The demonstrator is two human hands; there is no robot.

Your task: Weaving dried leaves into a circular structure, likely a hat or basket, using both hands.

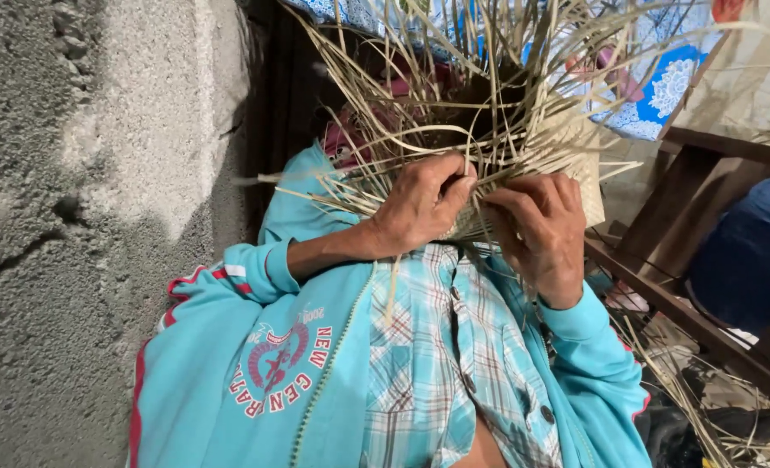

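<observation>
A half-woven piece of pale straw point(567, 165), with many loose strips fanning upward, is held just above my chest. My left hand point(424, 204) grips its lower left edge, fingers curled over a few strips. On the lower right side my right hand point(541, 230) pinches strips against the woven part. Both arms wear turquoise jacket sleeves over a plaid shirt.
A rough grey concrete wall point(82, 199) fills the left side. A dark wooden frame point(697, 321) runs along the right, with a blue container point(753, 251) behind it. Blue patterned cloth point(662, 87) hangs at the top right. Loose straw strips point(714, 416) lie on the floor at lower right.
</observation>
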